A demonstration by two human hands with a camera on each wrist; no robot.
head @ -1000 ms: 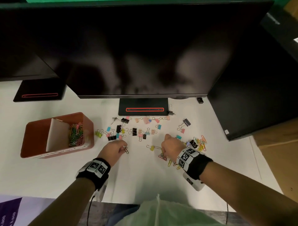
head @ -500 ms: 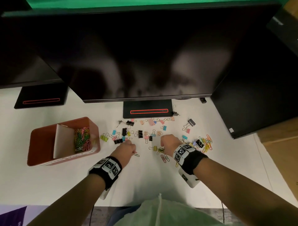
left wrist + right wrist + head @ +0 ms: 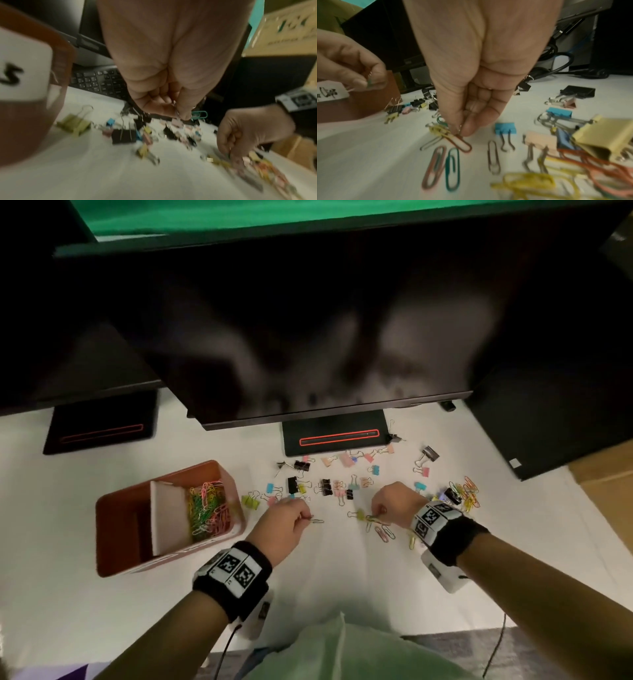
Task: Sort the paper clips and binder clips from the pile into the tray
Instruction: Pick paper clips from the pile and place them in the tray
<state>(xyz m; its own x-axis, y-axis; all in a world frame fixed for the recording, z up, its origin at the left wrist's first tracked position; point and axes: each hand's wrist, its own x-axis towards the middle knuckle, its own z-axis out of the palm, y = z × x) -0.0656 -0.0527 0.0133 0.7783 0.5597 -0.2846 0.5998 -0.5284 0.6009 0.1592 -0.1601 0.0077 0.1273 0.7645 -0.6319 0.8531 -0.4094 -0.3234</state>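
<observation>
Red wire, bent into a long loop, is lying flat on the white table [image 3: 342,570]: this red paper clip [image 3: 462,143] is pointing its rounded end toward the person while the right hand [image 3: 394,503] is pinching its far end between thumb and fingertips. Beside it a pink paper clip [image 3: 435,166] and a green paper clip [image 3: 453,169] are lying lengthwise, side by side. The left hand [image 3: 286,523] is pinching a teal paper clip [image 3: 199,115], its long axis running sideways (toward the right hand). Farther back, binder clips [image 3: 325,486] in black, pink, blue and yellow are sitting scattered. Left of them, the brown tray [image 3: 113,542] is holding a tangle of coloured paper clips in its right compartment, past a white divider [image 3: 168,518].
</observation>
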